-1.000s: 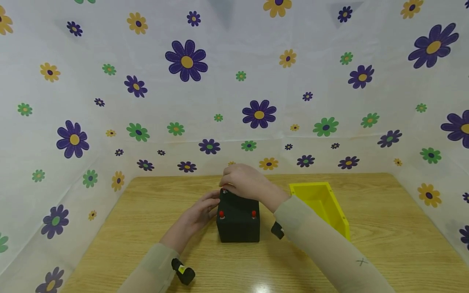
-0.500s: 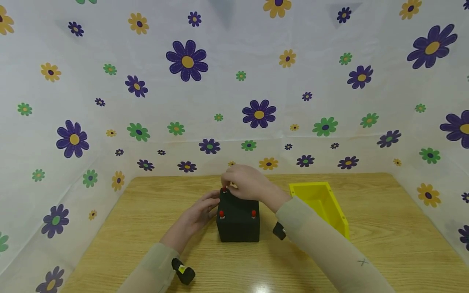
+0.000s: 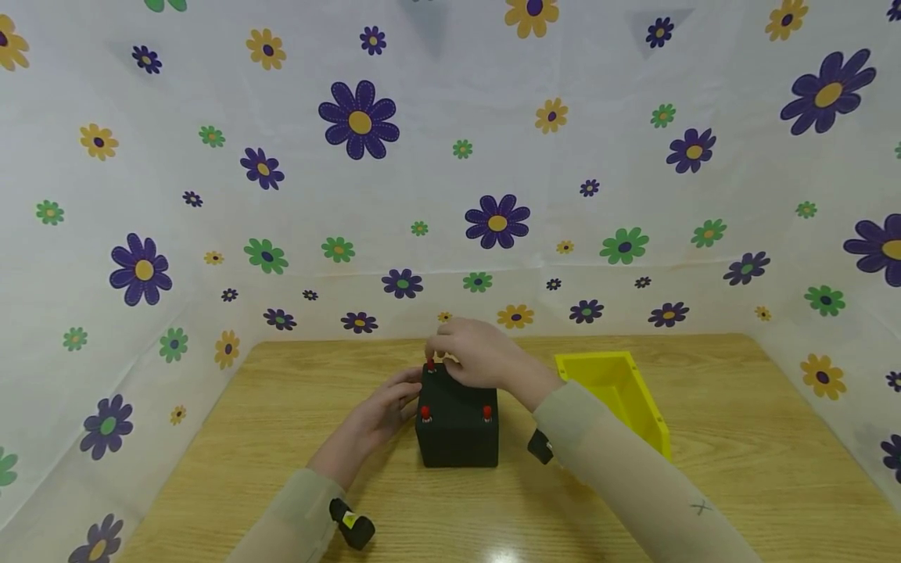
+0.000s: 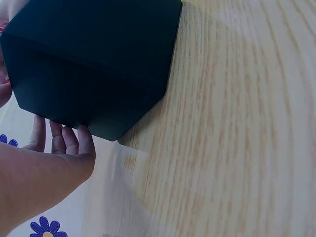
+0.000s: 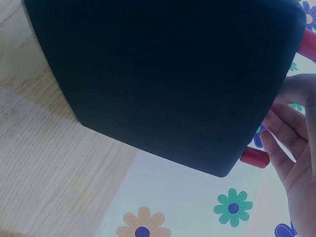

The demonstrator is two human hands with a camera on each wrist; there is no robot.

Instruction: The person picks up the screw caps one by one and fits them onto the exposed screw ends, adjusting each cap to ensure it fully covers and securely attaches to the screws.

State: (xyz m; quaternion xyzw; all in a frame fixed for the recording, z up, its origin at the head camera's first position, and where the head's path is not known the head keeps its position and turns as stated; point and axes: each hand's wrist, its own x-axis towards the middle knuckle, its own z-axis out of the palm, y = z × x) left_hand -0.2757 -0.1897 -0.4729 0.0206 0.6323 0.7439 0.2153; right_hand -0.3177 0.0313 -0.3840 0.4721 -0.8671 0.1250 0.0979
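Note:
A black box [image 3: 459, 438] stands on the table with red-tipped toggle switches on its top. Two of them, the front-left switch [image 3: 425, 413] and the front-right switch [image 3: 487, 413], show fully. My left hand [image 3: 380, 414] rests its extended fingers against the box's left side, also seen in the left wrist view. Over the back of the top, my right hand [image 3: 479, 356] is bent down, its fingertips at the back-left switch [image 3: 431, 365] and the thumb a little apart from it. In the right wrist view another red switch tip [image 5: 255, 157] stands near those fingers.
A yellow open bin [image 3: 633, 391] stands right of the box, partly behind the right forearm. The wooden table [image 3: 281, 407] meets a white flowered cloth [image 3: 422, 195] at the back and sides. A black wrist camera [image 3: 352, 525] sits on the left wrist.
My right hand has shifted slightly rightward, and the red tip of the back-left switch has come into sight under its fingers. My left hand and the box stay in place.

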